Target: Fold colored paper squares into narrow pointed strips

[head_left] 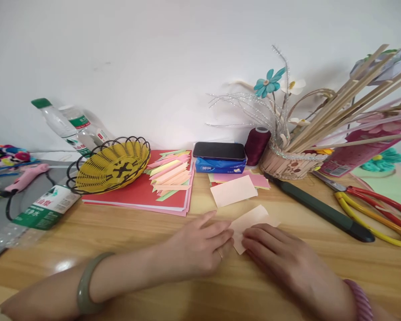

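A pale peach slip of paper (250, 219) lies on the wooden table between my hands, slightly slanted. My left hand (203, 243) has its fingertips bent onto the slip's left edge, with the index finger stretched away from it. My right hand (280, 249) presses its closed fingers over the slip's lower right part. Both thumbs are mostly hidden, and the hands are slightly blurred. Just beyond the slip lies a second peach paper (234, 191), partly over pink and yellow sheets (260, 180).
Folded coloured strips (172, 174) lie on a red paper stack (133, 194) beside a yellow woven basket (116, 165). A phone (219, 150) rests on a blue tissue pack (220, 166). To the right are purple thread (258, 145), a dark green tool (324, 207) and scissors (374, 214).
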A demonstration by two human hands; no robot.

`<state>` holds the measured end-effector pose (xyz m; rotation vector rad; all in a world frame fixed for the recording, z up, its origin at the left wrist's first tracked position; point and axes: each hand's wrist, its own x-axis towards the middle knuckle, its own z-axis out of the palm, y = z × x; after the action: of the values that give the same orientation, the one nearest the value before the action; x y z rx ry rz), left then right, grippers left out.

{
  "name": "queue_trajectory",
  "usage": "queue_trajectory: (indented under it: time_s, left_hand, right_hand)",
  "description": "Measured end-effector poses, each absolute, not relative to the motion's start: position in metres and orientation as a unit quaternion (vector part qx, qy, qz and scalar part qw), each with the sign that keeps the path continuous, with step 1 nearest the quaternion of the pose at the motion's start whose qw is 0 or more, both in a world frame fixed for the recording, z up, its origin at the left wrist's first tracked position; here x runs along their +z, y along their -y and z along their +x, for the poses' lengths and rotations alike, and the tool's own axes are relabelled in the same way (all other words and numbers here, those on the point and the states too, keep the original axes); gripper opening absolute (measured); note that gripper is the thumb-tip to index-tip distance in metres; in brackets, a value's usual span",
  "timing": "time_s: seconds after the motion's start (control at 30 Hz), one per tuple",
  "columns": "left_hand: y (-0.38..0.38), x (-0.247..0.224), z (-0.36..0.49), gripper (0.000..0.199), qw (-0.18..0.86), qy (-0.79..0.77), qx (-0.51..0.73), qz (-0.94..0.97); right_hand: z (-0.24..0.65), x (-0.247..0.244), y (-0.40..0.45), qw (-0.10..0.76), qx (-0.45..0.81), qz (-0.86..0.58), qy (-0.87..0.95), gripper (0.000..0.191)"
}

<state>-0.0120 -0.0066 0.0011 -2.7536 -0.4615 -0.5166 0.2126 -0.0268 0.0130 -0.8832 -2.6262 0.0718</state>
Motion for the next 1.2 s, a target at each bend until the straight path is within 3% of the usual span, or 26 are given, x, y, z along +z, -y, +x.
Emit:
queue_trajectory:
  time_s: [0.17, 0.37, 1.2]
  left_hand:
    - [0.010, -0.004, -0.013, 0.024, 0.135, 0.171, -0.196, -0.956]
    - [0.014, -0.006, -0.011, 0.030, 0.111, 0.189, -0.190, -0.957]
    - [0.019, 0.000, -0.007, 0.038, 0.127, 0.231, -0.191, -0.946]
  right_hand:
    - [0.211, 0.008, 0.028, 0.206, 0.136, -0.373, 0.894, 0.016]
    - [0.205, 0.008, 0.025, 0.222, 0.205, -0.433, 0.849, 0.017]
    - [0.195, 0.003, 0.022, 0.238, 0.135, -0.440, 0.855, 0.014]
